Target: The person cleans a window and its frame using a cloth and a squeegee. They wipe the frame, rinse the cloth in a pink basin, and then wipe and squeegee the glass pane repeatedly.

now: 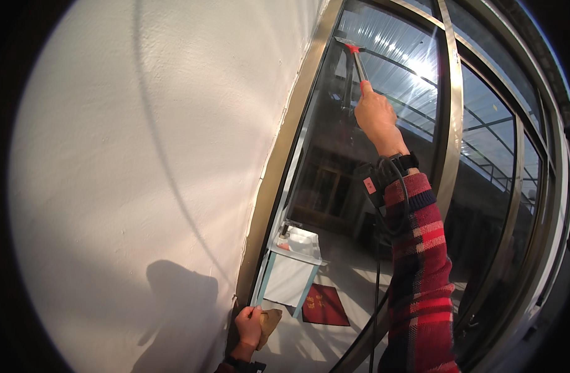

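My right hand [377,116] is raised, gripping the handle of a window squeegee [360,65] with red fittings and a metal shaft. The squeegee's head is at the upper left part of a glass pane [331,135], close to the frame. Low down, by the wall's edge, my left hand [248,326] holds a folded brown cloth [269,326] near the lower part of the window frame. Sunlight and a roof structure reflect in the glass above.
A rough white wall [103,163] fills the left, bordered by a bronze-coloured metal frame [289,140]. More framed panes [485,196] curve away to the right. A white washbasin cabinet [292,275] and a red mat [324,305] bearing writing show in the glass area. A cable [377,298] hangs beside my right arm.
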Demonstrator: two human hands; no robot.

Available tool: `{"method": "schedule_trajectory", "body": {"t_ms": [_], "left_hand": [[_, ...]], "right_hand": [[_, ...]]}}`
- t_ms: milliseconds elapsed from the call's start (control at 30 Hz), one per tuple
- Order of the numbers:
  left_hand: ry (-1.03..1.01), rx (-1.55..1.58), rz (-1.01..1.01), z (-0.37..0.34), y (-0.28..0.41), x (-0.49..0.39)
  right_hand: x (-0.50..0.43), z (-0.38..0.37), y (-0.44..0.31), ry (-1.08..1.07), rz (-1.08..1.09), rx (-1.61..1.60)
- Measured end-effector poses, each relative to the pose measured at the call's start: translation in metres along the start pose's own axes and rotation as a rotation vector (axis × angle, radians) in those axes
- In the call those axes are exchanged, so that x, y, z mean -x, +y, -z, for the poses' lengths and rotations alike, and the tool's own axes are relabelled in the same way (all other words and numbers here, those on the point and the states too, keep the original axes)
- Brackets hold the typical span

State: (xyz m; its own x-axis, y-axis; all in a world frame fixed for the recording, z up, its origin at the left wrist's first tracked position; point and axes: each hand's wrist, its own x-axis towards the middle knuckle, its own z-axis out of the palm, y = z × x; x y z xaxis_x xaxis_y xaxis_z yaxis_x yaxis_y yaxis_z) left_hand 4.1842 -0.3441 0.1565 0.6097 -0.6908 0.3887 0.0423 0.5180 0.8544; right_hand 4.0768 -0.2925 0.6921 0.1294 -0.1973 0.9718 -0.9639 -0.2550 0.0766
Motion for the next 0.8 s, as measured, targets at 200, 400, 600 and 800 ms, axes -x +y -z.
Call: {"method": "schedule_trajectory", "body": {"t_ms": [200, 400, 600, 800], "left_hand": [[0.012, 0.028, 0.025, 0.008, -0.007, 0.008], [-0.015, 0.035, 0.092, 0.005, -0.005, 0.014], [-0.081, 0.058, 0.088, -0.007, -0.002, 0.014], [-0.070, 0.075, 0.091, -0.007, -0.010, 0.018]], "right_hand": [[-0.030, 0.004, -0.003, -0.009, 0.034, -0.001], [0.074, -0.003, 0.024, -0.008, 0.028, 0.057], [0.079, -0.001, 0.047, 0.043, 0.075, 0.026], [-0.026, 0.013, 0.028, 0.056, 0.074, 0.063]]}}
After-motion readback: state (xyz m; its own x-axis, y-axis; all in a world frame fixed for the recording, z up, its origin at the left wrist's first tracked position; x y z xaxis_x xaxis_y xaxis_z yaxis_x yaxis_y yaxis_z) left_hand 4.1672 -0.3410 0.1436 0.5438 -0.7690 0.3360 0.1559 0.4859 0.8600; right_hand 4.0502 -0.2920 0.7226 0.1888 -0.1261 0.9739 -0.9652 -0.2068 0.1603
